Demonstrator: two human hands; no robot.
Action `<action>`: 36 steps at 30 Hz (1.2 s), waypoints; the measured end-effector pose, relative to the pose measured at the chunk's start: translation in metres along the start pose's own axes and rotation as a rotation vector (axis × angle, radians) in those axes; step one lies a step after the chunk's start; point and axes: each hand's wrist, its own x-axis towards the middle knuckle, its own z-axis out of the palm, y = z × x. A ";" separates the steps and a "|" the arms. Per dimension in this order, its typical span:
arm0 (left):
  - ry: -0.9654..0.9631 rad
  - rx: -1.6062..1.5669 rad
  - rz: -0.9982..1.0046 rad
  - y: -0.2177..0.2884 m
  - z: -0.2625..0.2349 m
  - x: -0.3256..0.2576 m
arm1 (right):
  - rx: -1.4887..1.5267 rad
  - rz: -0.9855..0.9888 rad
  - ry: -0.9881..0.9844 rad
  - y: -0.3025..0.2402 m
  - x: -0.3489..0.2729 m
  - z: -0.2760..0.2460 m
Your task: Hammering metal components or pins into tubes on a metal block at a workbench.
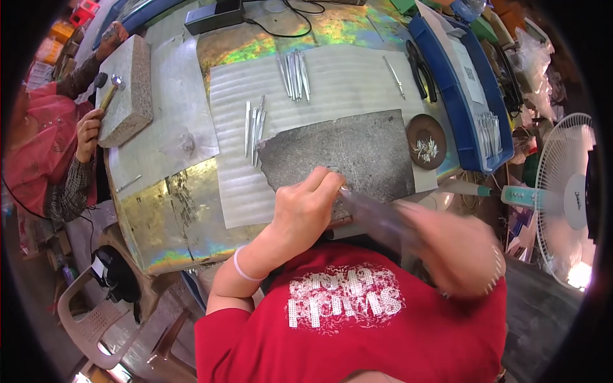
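Looking down from the head camera, I see my left hand (305,205) pinching a small metal piece, mostly hidden under the fingertips, against the near edge of the dark stone slab (357,153), fingers closed tight on it. My right hand (456,252), just right of the slab's near corner, is smeared by motion and clenched around a handled tool (373,214), probably a hammer or file, whose working end meets the pinched piece; I cannot tell the tool's kind for certain. I judge the work well under way but far from finished. Beyond the slab's far edge a bundle of silver metal strips (294,75) lies on the ribbed white sheet (332,83), a second smaller group of strips (253,127) lies just left of the slab, and one lone strip (394,76) lies toward its far right; which are worked and which raw I cannot say. As for containers, the round brown dish (426,140) touching the slab's right edge holds a small heap of short pale slivers, and the blue tray (466,96) farther right carries a paper sheet and a row of more silver strips at its near end. Black pliers (421,70) lie beside that tray. Far left of the slab, another person's hand (89,131) holds a small hammer (110,89) at a grey block (128,80).
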 end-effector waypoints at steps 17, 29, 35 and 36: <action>-0.045 -1.602 -0.753 0.007 -0.032 0.009 | -0.008 0.437 0.301 0.068 -0.014 0.096; -0.070 -1.226 -0.739 0.014 -0.033 0.016 | 0.079 0.427 0.319 0.111 0.013 0.064; -0.099 -1.067 -0.625 0.027 -0.029 0.015 | -0.241 0.613 0.341 0.262 0.066 0.064; -0.080 -0.964 -0.597 0.028 -0.030 0.013 | -0.293 0.685 0.264 0.278 0.077 0.067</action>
